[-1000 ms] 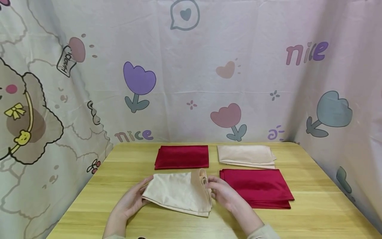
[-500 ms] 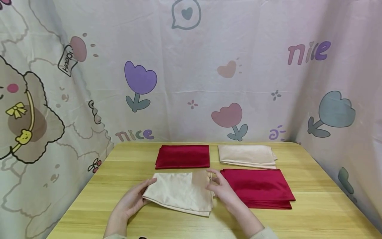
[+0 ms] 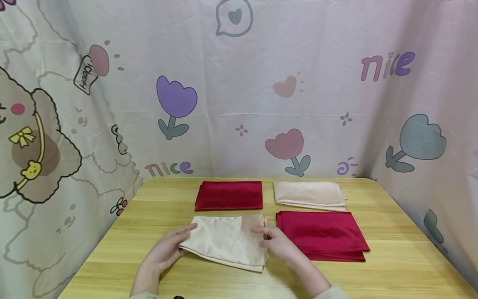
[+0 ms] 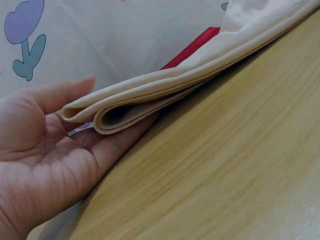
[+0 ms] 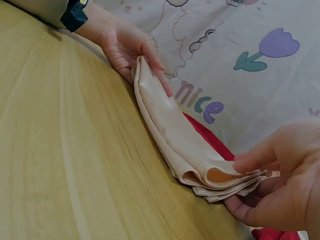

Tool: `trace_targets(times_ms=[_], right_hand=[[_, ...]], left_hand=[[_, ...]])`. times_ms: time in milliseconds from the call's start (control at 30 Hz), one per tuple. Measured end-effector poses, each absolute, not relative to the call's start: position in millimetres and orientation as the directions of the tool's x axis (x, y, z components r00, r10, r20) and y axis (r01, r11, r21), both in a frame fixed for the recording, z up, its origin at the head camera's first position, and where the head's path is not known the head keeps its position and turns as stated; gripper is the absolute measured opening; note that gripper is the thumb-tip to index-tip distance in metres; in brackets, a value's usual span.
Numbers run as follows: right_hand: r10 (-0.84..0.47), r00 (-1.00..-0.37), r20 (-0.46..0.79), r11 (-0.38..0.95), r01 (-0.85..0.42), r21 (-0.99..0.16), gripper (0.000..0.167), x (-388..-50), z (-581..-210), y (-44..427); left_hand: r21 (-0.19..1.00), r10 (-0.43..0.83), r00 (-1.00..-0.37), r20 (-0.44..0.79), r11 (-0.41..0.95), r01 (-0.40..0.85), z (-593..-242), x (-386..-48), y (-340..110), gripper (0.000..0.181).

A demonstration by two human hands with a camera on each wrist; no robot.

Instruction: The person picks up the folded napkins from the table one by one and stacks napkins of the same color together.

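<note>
A folded cream satin cloth [image 3: 224, 241] lies near the front of the table, with several layers showing at its ends. My left hand [image 3: 168, 248] holds its left end, fingers beneath the layers and thumb at the upper edge; the left wrist view shows this hand [image 4: 55, 140] close up beside the rolled fold. At the right end, my right hand [image 3: 280, 244] pinches the stacked layers. From the right wrist view, one finger of that hand [image 5: 285, 175] lies over the layers and others sit under them, partly hidden by the cloth.
Behind the cream cloth lies a folded dark red cloth [image 3: 229, 196]. A second folded cream cloth [image 3: 309, 194] is at the back right, and a larger red folded cloth [image 3: 323, 232] sits just right of my right hand. A patterned curtain [image 3: 231, 104] surrounds the wooden table [image 3: 396, 257].
My right hand has shifted along the cloth's right end, lifting to the far corner and then coming back lower. The curled right edge now lies flatter. My left hand has stayed at its end.
</note>
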State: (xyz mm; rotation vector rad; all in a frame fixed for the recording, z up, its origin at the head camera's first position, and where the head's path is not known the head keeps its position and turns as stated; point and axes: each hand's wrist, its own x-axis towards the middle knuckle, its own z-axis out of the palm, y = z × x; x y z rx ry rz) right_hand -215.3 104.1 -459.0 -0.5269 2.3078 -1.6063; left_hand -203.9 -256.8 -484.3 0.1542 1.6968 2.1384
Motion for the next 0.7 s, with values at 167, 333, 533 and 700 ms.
trace_targets(times_ms=[167, 333, 533, 700], right_hand=[[-0.411, -0.911, 0.010, 0.348, -0.167, -0.922, 0.049, -213.6, -460.1, 101.4], [-0.381, -0.925, 0.021, 0.357, -0.168, -0.919, 0.051, -213.1, -459.6, 99.4], [-0.349, -0.936, 0.049, 0.331, -0.173, -0.928, 0.050, -213.1, -459.6, 98.1], [-0.292, -0.953, 0.081, 0.304, -0.172, -0.937, 0.050, -213.6, -459.1, 96.2]], left_hand=[[0.957, 0.403, -0.905, -0.135, -0.183, -0.224, -489.0, -204.9, -259.5, 0.059], [0.961, 0.410, -0.903, -0.126, -0.174, -0.213, -488.6, -204.6, -260.3, 0.061], [0.967, 0.378, -0.916, -0.138, -0.147, -0.207, -485.4, -202.8, -257.3, 0.062], [0.974, 0.346, -0.928, -0.141, -0.120, -0.193, -482.0, -202.7, -252.0, 0.062]])
